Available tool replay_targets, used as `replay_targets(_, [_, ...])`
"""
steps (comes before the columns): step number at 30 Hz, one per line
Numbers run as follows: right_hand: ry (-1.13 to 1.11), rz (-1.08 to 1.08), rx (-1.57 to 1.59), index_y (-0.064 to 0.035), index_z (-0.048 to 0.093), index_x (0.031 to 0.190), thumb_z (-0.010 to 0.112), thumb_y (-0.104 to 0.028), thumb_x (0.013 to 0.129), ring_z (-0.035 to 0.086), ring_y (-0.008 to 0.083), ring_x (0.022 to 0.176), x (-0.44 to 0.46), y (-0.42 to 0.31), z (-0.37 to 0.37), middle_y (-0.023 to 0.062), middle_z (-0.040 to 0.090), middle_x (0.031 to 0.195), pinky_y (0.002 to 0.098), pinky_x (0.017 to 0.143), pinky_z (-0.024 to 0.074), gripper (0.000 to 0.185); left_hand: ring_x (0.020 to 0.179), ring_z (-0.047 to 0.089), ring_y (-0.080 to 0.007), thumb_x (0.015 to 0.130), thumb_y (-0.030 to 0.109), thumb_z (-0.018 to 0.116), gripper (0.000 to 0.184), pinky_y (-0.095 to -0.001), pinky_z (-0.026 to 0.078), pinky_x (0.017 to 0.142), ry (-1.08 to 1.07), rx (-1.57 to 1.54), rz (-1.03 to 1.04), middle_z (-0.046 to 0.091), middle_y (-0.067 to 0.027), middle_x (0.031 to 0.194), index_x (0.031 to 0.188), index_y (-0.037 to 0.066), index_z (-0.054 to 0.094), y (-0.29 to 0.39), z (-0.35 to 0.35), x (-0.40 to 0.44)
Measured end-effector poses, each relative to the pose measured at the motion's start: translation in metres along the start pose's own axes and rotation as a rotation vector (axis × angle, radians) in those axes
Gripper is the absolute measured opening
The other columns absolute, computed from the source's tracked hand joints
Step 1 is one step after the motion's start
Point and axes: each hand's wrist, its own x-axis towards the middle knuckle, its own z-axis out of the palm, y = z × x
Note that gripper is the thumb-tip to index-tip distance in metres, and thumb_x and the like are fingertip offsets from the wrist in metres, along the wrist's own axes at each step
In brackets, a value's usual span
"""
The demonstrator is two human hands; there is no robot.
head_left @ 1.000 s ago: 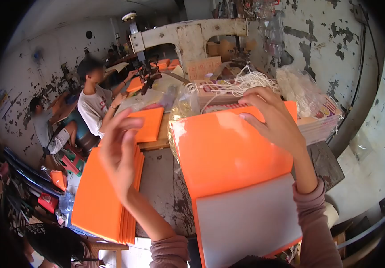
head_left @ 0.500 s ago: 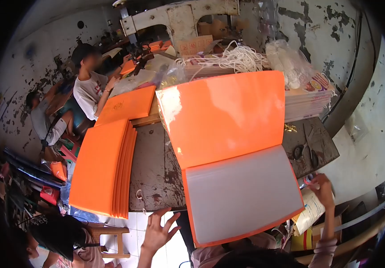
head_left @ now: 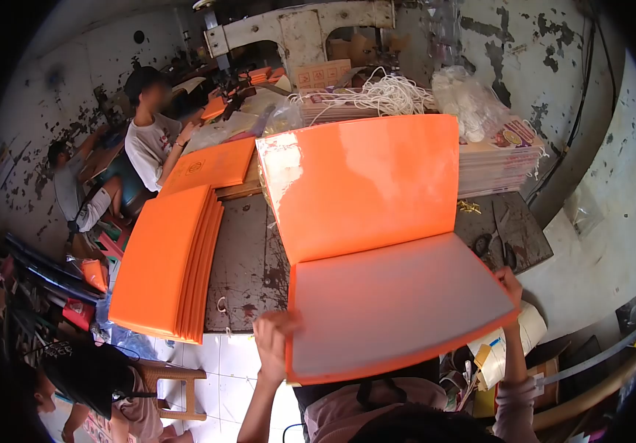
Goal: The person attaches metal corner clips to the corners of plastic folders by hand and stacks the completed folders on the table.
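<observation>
An open orange-covered book [head_left: 366,188] lies in front of me, its glossy cover raised and leaning back. The lower half shows a pale grey page block [head_left: 399,306] with an orange border. My left hand [head_left: 275,340] has its fingers curled around the left edge near the front corner. At the right edge, my right hand [head_left: 510,295] grips the border, its fingers partly hidden by the book. To the left stands a stack of orange books [head_left: 159,262], with another orange book [head_left: 211,168] behind it.
The worn table [head_left: 240,284] carries scissors [head_left: 506,251] on the right. Behind are white cords [head_left: 384,96], a plastic bag [head_left: 469,100] and a stack of printed sheets [head_left: 499,166]. One person [head_left: 152,133] works at back left; another person [head_left: 89,376] is at lower left.
Both hands have come in to the book's side edges and closed on them. The left hand was open and apart from it; the right was farther right. The book's lower half has lifted slightly.
</observation>
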Motion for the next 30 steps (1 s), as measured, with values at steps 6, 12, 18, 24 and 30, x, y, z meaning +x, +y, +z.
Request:
replay_targets(6, [0.190,-0.079,0.074,-0.0008,0.052,0.083,0.059,-0.007,0.080,0.047,0.0085,0.063,0.076,-0.039,0.016,0.0026,0.052,0.070,0.0229,0.059,0.0396,0.010,0.102,0.051,-0.0288,0.078,0.013,0.065,0.041,-0.0366,0.042,0.085,0.164,-0.189,-0.175,0.053,-0.0161,0.109,0.111,-0.003,0.048,-0.011,0.000,0.093])
replay_targets(12, [0.155,0.007,0.194,-0.0018,0.050,0.084,0.061,-0.006,0.083,0.050,0.0055,0.068,0.126,-0.046,0.043,-0.0006,0.052,0.072,0.0205,0.063,0.0405,0.012,0.105,0.048,-0.0306,0.087,0.024,0.058,0.061,-0.0379,0.043,0.086,0.127,-0.292,-0.333,0.044,-0.0196,0.118,0.136,0.000,0.029,-0.040,0.025,0.136])
replay_targets(18, [0.077,0.017,0.128,-0.0013,0.052,0.089,0.061,-0.005,0.081,0.055,0.0108,0.070,0.130,-0.024,0.068,0.0036,0.056,0.075,0.0246,0.064,0.0437,0.013,0.106,0.050,-0.0317,0.090,0.029,0.054,0.065,-0.0395,0.044,0.086,0.003,-0.225,-0.421,0.045,-0.0201,0.117,0.141,0.004,0.023,-0.060,0.040,0.136])
replay_targets(24, [0.096,0.124,0.129,-0.0016,0.052,0.098,0.063,-0.006,0.079,0.058,0.0159,0.073,0.133,-0.010,0.078,0.0080,0.058,0.080,0.0286,0.068,0.0466,0.023,0.112,0.050,-0.0310,0.090,0.022,0.054,0.056,-0.0387,0.048,0.084,-0.144,-0.264,-0.480,0.047,-0.0218,0.120,0.137,0.002,0.029,-0.070,0.043,0.115])
replay_targets(30, [0.034,0.067,0.188,0.0007,0.050,0.107,0.062,-0.007,0.080,0.058,0.0150,0.081,0.143,0.007,0.079,0.0086,0.061,0.088,0.0288,0.074,0.0468,0.030,0.104,0.057,-0.0220,0.089,0.011,0.055,0.043,-0.0285,0.043,0.084,-0.249,-0.602,-0.593,0.059,-0.0190,0.109,0.127,0.000,0.038,-0.071,0.046,0.113])
